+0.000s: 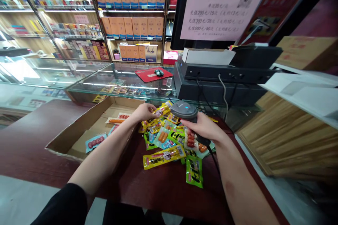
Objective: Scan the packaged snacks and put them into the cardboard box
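In my right hand (204,124) is a dark grey barcode scanner (184,109) with a blue light on its top, its head pointing left. My left hand (144,111) is closed on a yellow sausage packet (163,109), held just in front of the scanner's head. Below both hands lies a loose pile of packaged sausages (162,136) in yellow, green and clear wrappers. A long yellow packet (164,156) and a green packet (194,171) lie at its near side. Left of the pile, a shallow cardboard box (76,132) holds several sausage packets, partly hidden by my left forearm.
The dark red table (34,130) meets a glass display counter (92,77) carrying a red mouse pad (148,75) and a mouse (158,72). A monitor with a pink paper sign (213,17) stands behind the black register (208,84). The scanner cable (217,161) trails beside my right forearm.
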A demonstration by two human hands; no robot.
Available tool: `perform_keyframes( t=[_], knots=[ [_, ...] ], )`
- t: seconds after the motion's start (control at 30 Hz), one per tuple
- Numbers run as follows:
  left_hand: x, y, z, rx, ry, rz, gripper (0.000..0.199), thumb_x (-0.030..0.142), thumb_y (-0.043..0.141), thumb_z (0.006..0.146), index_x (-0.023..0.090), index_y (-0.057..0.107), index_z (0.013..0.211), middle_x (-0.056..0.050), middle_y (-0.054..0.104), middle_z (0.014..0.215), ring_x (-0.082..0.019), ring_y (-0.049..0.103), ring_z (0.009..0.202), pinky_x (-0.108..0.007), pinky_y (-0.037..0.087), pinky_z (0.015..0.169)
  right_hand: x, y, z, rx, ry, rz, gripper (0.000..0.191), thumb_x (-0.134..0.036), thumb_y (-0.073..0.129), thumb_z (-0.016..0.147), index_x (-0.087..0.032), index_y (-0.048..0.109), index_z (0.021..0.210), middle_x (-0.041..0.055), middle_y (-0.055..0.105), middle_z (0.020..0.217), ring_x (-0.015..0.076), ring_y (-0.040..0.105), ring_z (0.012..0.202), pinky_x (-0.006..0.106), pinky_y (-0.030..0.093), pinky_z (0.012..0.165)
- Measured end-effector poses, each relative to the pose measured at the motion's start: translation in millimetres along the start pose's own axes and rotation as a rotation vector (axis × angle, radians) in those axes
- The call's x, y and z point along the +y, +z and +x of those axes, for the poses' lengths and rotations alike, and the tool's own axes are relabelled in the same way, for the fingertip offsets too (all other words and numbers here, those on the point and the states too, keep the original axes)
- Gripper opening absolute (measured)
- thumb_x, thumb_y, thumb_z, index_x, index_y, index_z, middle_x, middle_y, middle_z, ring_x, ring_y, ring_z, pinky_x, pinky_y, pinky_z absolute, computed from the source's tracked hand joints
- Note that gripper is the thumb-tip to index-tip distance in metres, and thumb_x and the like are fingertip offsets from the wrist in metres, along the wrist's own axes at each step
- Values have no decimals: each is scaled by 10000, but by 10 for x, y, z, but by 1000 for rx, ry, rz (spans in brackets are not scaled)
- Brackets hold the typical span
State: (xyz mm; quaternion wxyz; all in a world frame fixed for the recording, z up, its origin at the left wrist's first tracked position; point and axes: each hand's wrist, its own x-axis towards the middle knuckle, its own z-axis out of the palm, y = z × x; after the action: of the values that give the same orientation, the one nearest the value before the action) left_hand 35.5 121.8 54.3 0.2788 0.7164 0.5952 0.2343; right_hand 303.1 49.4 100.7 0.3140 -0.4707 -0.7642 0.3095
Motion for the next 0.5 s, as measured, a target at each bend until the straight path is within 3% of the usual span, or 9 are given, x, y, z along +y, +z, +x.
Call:
perform_keyframes(
  t=[0.1, 0.2, 0.33, 0.5],
  knots=[
    [0, -106, -23, 68, -1, -258, 439, 403, 816, 524, 171, 702, 879, -11, 689, 717, -149, 621, 643, -228, 447, 590, -22, 31, -4, 27, -15, 18, 369, -351, 670, 784, -176, 681, 1110, 88, 732, 1049, 275, 660, 1023, 442, 491, 953],
    [23, -142, -62, 51, -19, -403, 495, 358, 832, 505, 152, 693, 934, -24, 710, 744, -147, 631, 640, -231, 457, 593, -48, 66, -6, 34, -19, 20, 383, -349, 682, 774, -170, 684, 1113, 87, 750, 953, 289, 664, 1010, 444, 501, 940],
    [48, -125, -83, -28, -41, -407, 514, 316, 803, 552, 140, 707, 1026, -46, 734, 823, -157, 651, 679, -236, 468, 597, -60, 84, -8, 47, -34, 14, 387, -351, 668, 788, -176, 673, 1133, 78, 745, 993, 287, 662, 1016, 442, 503, 933],
    [50, -107, -74, -17, -39, -420, 490, 284, 805, 542, 122, 712, 995, -54, 735, 824, -147, 645, 665, -230, 473, 590, -54, 80, -11, 95, 6, -10, 394, -378, 633, 814, -152, 652, 1136, 100, 715, 1100, 285, 648, 1056, 442, 491, 945]
  ],
)
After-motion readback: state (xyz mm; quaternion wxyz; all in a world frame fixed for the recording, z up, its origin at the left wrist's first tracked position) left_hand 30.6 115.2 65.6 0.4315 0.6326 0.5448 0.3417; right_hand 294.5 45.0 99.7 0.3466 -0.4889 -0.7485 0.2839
